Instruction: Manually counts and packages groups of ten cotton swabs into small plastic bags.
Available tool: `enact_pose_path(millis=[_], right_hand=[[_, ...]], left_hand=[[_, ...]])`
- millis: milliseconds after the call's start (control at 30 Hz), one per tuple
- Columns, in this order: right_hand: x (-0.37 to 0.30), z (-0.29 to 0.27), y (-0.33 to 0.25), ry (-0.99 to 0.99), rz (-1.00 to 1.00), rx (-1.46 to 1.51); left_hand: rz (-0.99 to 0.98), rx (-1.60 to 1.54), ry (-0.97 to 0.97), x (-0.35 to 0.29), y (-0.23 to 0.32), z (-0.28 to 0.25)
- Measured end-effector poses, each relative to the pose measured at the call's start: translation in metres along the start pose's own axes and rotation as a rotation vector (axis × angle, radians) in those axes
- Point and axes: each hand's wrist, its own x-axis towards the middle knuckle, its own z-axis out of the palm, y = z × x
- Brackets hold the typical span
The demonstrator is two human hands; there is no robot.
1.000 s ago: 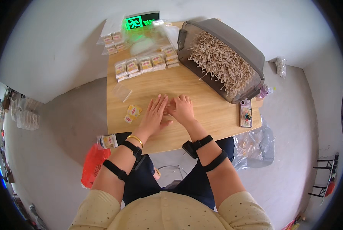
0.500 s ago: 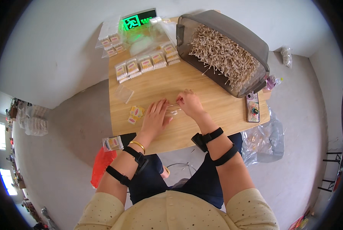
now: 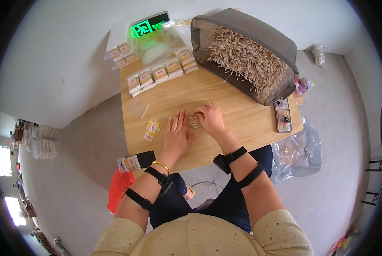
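Note:
A small row of cotton swabs (image 3: 193, 125) lies on the wooden table between my two hands. My left hand (image 3: 178, 134) rests flat with fingers stretched out, its edge against one end of the swabs; any swab parts under it are hidden. At the other end, my right hand (image 3: 210, 119) has its fingers bent and pinched at the swab tips. Left of my left hand lie several yellow and white paper cards (image 3: 152, 129). A clear flat plastic bag (image 3: 138, 108) lies just beyond the cards.
A grey plastic bin (image 3: 242, 21) lies tipped on its side at the back right, full of loose swabs (image 3: 246, 57). Packed swab bundles (image 3: 160, 73) line the back left, before a green-lit exit sign (image 3: 150, 25). A phone (image 3: 283, 117) lies at the right edge.
My left hand has straightened its fingers and turned to point more away from me. The right hand stays at the swabs with little movement. The whole view has shifted slightly.

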Motion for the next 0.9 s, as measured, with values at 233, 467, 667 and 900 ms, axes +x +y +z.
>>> enact_pose_path(millis=[233,467,667,900], right_hand=[[-0.011,0.007,0.002,0.147,0.046,0.04],[-0.024,0.001,-0.012,0.145,0.066,0.205],[-0.018,0.014,-0.031,0.249,0.145,0.504],[-0.01,0.038,-0.044,0.23,0.093,0.645]], left_hand=[[-0.024,0.053,0.076,0.007,0.011,0.0],[-0.043,-0.035,0.055,-0.007,0.008,-0.01],[-0.042,-0.472,0.174,0.004,-0.005,0.005],[0.097,-0.306,0.098,-0.001,-0.005,0.025]])
